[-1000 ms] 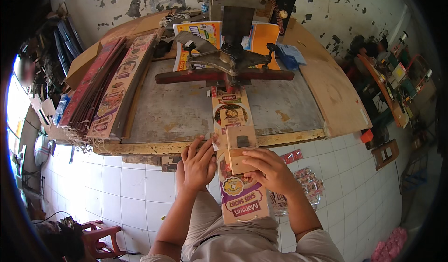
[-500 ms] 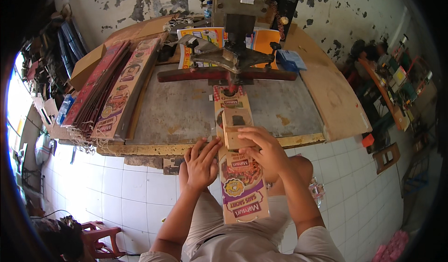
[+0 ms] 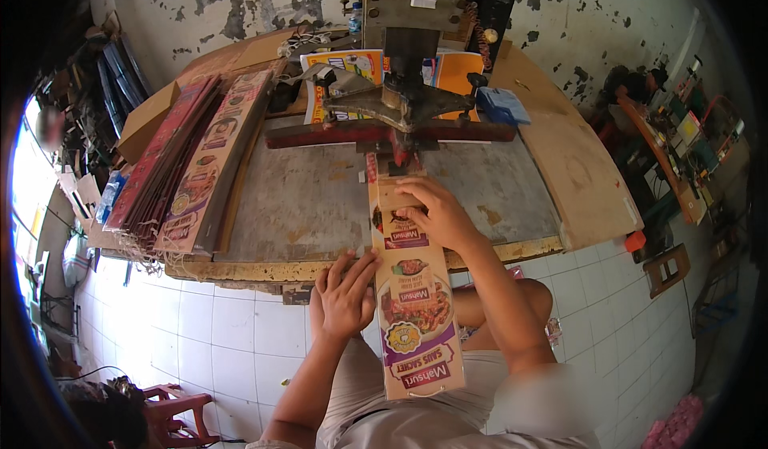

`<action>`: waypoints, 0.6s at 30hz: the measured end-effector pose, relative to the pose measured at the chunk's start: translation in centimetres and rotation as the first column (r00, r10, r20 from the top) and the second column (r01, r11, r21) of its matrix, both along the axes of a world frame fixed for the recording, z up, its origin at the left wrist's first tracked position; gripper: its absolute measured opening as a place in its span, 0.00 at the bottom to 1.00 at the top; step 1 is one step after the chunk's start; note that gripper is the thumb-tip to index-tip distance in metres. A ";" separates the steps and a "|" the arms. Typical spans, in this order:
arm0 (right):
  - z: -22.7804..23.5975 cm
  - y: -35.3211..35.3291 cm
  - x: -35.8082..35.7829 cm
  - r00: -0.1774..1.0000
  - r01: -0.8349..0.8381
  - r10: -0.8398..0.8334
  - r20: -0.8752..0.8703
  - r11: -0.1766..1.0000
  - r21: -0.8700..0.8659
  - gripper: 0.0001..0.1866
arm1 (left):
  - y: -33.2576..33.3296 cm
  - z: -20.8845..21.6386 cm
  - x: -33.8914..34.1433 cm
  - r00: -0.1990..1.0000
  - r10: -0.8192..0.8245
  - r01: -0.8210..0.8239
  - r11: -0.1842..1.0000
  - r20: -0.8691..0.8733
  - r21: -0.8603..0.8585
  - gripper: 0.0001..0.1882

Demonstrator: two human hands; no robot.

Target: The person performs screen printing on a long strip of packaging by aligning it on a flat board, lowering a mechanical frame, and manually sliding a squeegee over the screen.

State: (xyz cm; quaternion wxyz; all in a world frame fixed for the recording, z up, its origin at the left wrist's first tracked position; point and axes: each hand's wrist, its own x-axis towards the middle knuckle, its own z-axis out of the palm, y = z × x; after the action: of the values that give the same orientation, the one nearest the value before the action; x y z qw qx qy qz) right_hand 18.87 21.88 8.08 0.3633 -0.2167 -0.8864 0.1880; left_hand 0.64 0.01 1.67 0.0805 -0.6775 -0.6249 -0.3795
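Observation:
A long printed cardboard strip (image 3: 418,313) with food pictures lies from under the press's tip down past the table's front edge, over my lap. On its far part sits a small light-wood block (image 3: 390,199). The fingers of my right hand (image 3: 444,221) are curled on this block, partly covering it. Fingers fairly straight, my left hand (image 3: 348,297) rests at the strip's left edge by the table front. Just beyond the block stands the dark metal press (image 3: 404,101) with its red crossbar (image 3: 320,135); its tip meets the strip's far end, where contact is hard to make out.
Stacks of similar printed strips (image 3: 210,169) and dark red ones (image 3: 160,153) lie on the left of the metal-topped table (image 3: 300,209). A blue plastic case (image 3: 502,105) and bright printed sheets (image 3: 456,85) are behind the press. A red stool (image 3: 180,409) stands lower left.
My right hand has slid the wooden block away from me along the strip, up to the press. My left hand stays by the strip's left edge.

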 end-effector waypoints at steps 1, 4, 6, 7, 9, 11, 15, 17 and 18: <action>-0.2 -0.1 0.0 1.000 0.002 -0.002 0.002 1.000 0.006 0.24 | 0.0 0.0 0.0 1.000 0.003 -0.003 1.000 -0.002 0.001 0.30; -0.3 0.1 0.3 1.000 0.001 -0.001 -0.003 1.000 0.025 0.23 | 0.2 0.1 0.2 1.000 0.006 -0.006 1.000 -0.002 -0.005 0.30; -0.1 -0.1 0.3 1.000 0.012 -0.012 -0.012 1.000 0.016 0.22 | 0.2 0.0 0.3 1.000 0.010 -0.010 1.000 -0.001 -0.007 0.30; 0.2 -0.5 0.2 1.000 0.024 -0.024 -0.017 1.000 0.000 0.22 | 0.2 -0.1 0.2 1.000 0.013 -0.013 1.000 -0.001 -0.006 0.30; 0.4 -0.9 0.1 0.999 0.049 -0.048 -0.017 0.999 0.020 0.21 | 0.1 -0.2 0.1 1.000 0.019 -0.020 1.000 -0.005 -0.009 0.30; 0.4 -1.1 0.3 0.997 0.073 -0.072 -0.010 0.993 0.089 0.20 | 0.1 -0.4 0.0 1.000 0.027 -0.027 1.000 -0.011 -0.016 0.30; 0.6 -0.8 0.2 0.998 0.058 -0.057 -0.019 0.996 0.067 0.21 | 0.2 -0.6 -0.1 0.999 0.028 -0.028 1.000 -0.037 0.002 0.30; 0.4 -0.6 0.2 0.999 0.048 -0.047 -0.019 0.997 0.055 0.21 | 0.1 -0.7 -0.2 0.999 0.022 -0.022 1.000 -0.028 -0.006 0.30; 0.4 -0.6 0.2 0.999 0.052 -0.051 -0.020 0.997 0.061 0.20 | 0.1 -0.6 -0.1 1.000 0.021 -0.021 1.000 -0.019 -0.003 0.30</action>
State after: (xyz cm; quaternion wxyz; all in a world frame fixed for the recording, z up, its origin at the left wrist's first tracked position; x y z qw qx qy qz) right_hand 19.09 21.29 8.49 0.3829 -0.2262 -0.8825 0.1531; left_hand 0.50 0.15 1.05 0.0892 -0.6745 -0.6319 -0.3711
